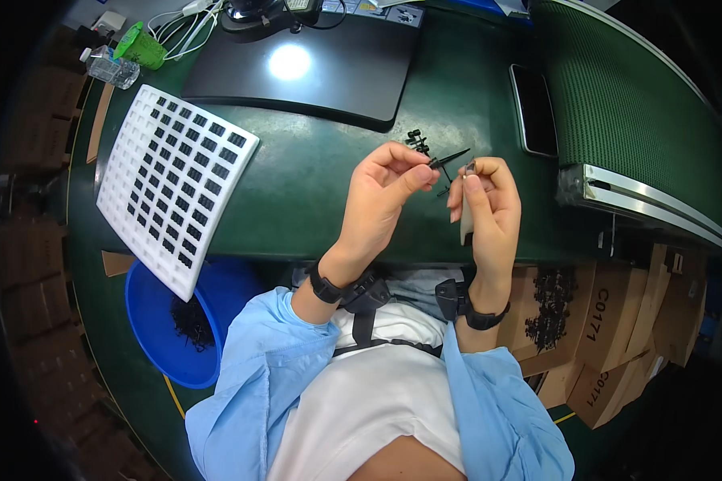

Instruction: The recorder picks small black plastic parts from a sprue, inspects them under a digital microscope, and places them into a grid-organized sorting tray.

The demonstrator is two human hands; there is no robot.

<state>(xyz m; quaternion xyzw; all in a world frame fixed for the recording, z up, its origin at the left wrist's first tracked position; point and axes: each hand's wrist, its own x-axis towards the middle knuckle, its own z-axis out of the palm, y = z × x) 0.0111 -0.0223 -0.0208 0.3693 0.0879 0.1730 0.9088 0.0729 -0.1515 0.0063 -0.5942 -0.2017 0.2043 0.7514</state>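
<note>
Above the green desk (297, 180), near its front edge, both hands are held close to each other. By the left hand (381, 192), a black branched plastic piece (452, 157) is held, its grip clamped on it between thumb and fingers, and one slender, pointed arm of the piece is directed to the right. In the right hand (489, 200), a small pale tool (467, 212) is held, the grip closed around it; its tip is set just beside the piece, and whether the two touch cannot be told. On the left, a white tray (171, 276) is partly filled with rows of small black parts (184, 148), and its near end is seen over a blue bin (156, 341), in which dark pieces (191, 321) are heaped. To the right of the hands, a phone (533, 112) is laid on the desk. Below, more black pieces (552, 309) are contained in a cardboard box (618, 317).
</note>
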